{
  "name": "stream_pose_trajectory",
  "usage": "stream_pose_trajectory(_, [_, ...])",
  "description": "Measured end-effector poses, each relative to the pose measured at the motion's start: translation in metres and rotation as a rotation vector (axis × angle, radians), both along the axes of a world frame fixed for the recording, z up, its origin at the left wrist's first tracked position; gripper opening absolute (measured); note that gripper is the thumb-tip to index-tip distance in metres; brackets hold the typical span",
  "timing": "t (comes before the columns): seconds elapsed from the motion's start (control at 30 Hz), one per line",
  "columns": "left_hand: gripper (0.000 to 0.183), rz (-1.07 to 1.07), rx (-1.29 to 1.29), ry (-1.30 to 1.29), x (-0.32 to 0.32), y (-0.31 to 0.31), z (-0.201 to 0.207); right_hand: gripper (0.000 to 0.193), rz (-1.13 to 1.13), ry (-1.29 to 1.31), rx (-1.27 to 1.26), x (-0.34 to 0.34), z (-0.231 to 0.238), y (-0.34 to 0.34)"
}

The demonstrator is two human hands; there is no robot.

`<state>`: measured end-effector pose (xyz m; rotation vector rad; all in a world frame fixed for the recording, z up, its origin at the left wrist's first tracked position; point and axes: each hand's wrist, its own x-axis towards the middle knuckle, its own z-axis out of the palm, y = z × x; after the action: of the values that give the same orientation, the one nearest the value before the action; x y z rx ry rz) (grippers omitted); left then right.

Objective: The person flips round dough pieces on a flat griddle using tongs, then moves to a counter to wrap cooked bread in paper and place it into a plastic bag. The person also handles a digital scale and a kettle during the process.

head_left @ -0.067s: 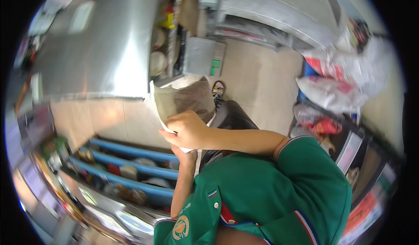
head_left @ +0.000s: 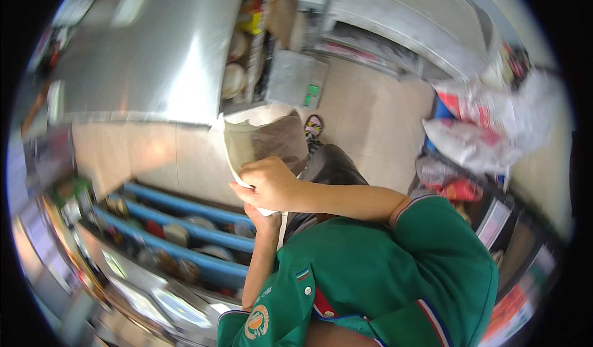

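A pale, partly see-through bag [head_left: 272, 139] hangs tilted in front of my body, with something brownish-grey showing through its far side. My right hand [head_left: 269, 184] is closed over the bag's white near edge, its thumb lying along that edge. Just below it, my left hand [head_left: 265, 220] grips the same edge from underneath, and its fingers are mostly hidden behind the bag and the right hand. What fills the bag cannot be made out.
A steel counter [head_left: 142, 57] stands at the far left, and a flat scale [head_left: 295, 78] lies beyond the bag. Blue-railed shelving [head_left: 185, 226] with jars and bowls is at the near left. White sacks [head_left: 466, 138] are piled on the right.
The surroundings have shifted slightly in the view, the counter and scale a little to the right. Both hands keep the same hold on the bag.
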<state>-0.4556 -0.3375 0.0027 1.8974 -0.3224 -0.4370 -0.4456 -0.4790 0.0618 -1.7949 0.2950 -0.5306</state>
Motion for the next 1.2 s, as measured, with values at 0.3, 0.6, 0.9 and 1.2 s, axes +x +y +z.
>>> stream_pose_trajectory(0.3, [0.052, 0.284, 0.381, -0.229, -0.118, 0.177, 0.033, 0.036, 0.487, 0.079, -0.058, -0.064, 0.019, 0.187])
stream_pose_trajectory(0.6, [0.044, 0.565, 0.419, -0.39, -0.209, 0.289, 0.038, 0.03, 0.979, 0.286, 0.107, -0.114, 0.013, 0.307])
stream_pose_trajectory(0.9, [0.017, 0.981, 0.323, 0.079, -0.282, 0.301, 0.013, 0.028, 1.375, 0.298, -0.118, -0.132, 0.021, 0.315])
stream_pose_trajectory(1.2, [0.03, 1.669, 0.487, 0.052, -0.358, 0.293, 0.004, 0.023, 1.766, 0.489, -0.509, -0.111, -0.025, 0.284])
